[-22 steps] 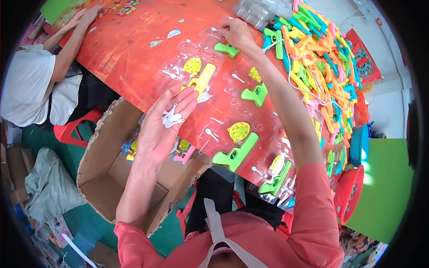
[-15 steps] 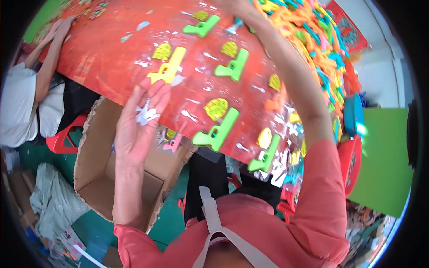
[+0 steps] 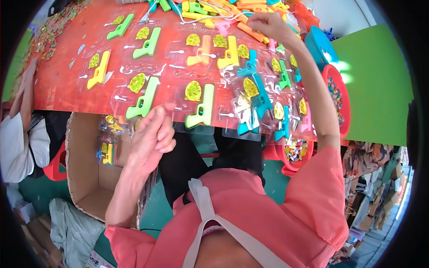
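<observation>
My left hand [image 3: 154, 134] is at the table's near edge, its fingers curled closed; what lies inside them is hidden. Close by on the table are a light green toy pistol [image 3: 146, 99] and another green toy pistol [image 3: 205, 107], each in a clear plastic blister tray beside a yellow-green speckled piece [image 3: 193, 90]. A small white spoon-shaped piece [image 3: 119, 98] sits in one tray. My right hand [image 3: 270, 27] reaches to the far pile of loose toy pistols [image 3: 250, 32]. Its fingers are bent together next to an orange one, and any held thing is hidden.
More trays with yellow, orange and blue toy pistols [image 3: 261, 96] cover the red table [image 3: 53, 85]. A red basin [image 3: 337, 100] of small colourful pieces and a blue basket [image 3: 319, 47] stand right. A cardboard box [image 3: 89, 178] is below left. Another person's arm [image 3: 27, 87] rests far left.
The view has swung, bringing more trays into sight. My left hand, earlier spread with small white pieces on it, has curled closed. My right hand has come fully into view at the pile.
</observation>
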### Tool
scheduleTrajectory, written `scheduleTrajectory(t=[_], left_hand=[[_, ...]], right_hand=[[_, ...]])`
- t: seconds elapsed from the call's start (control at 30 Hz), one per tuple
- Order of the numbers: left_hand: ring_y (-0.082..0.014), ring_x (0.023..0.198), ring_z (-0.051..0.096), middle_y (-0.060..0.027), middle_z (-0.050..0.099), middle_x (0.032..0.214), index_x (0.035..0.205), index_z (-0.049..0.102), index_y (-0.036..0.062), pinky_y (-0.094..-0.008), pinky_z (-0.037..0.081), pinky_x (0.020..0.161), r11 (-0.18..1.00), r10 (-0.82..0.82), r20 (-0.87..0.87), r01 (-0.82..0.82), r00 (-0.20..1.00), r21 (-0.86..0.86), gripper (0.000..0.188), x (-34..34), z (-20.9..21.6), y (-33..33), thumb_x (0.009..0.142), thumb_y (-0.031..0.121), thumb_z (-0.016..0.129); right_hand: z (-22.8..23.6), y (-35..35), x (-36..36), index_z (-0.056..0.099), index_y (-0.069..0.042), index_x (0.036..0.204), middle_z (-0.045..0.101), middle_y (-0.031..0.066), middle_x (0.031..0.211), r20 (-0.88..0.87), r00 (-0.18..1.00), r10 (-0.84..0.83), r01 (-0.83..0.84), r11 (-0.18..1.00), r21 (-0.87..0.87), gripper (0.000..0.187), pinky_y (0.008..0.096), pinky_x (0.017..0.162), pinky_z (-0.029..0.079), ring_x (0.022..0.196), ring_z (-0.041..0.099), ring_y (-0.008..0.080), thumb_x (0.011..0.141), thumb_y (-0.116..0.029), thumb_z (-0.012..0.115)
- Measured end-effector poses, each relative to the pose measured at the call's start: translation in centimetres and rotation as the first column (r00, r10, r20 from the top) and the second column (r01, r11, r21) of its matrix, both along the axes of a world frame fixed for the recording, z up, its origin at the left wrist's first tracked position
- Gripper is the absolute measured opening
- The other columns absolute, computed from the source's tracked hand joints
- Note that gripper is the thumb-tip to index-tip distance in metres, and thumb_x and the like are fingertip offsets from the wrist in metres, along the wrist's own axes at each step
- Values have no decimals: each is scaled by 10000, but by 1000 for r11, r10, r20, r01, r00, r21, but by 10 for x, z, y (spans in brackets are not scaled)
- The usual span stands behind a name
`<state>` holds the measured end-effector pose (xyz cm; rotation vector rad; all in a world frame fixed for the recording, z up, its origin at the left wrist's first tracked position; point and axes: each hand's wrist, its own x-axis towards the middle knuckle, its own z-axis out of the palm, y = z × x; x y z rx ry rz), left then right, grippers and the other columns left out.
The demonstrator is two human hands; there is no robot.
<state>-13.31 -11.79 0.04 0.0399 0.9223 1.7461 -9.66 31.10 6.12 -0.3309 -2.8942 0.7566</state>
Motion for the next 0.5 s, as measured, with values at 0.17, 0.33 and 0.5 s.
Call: scheduleTrajectory(t=[0.17, 0.33, 0.5], left_hand=[[-50, 467, 288, 43, 345, 618, 1123, 534, 87, -216, 257, 438, 996, -84, -51, 82, 995, -44, 223, 7, 10, 55, 1028, 274, 459], [-89, 511, 347, 4, 437, 679, 1103, 514, 61, -235, 299, 467, 997, 28, 43, -25, 999, -69, 222, 10, 11, 89, 1023, 259, 454], [-119, 547, 409, -33, 517, 724, 977, 526, 69, -258, 326, 491, 991, 37, 133, -54, 990, 124, 173, 6, -6, 106, 1018, 216, 446]], right_hand=[[-57, 15, 0, 671, -12, 978, 674, 50, 859, -156, 987, -34, 51, 994, 101, 214, 271, 748, 491, 832, 623, 128, 877, -199, 642], [-34, -52, 4, 684, -37, 966, 672, 52, 804, -253, 968, 2, -68, 965, -254, 211, 298, 679, 500, 774, 634, 133, 861, -219, 660], [-5, -139, 57, 677, -45, 959, 654, 93, 857, -245, 878, 410, -425, 905, -9, 177, 329, 685, 511, 755, 637, 220, 869, -197, 666]])
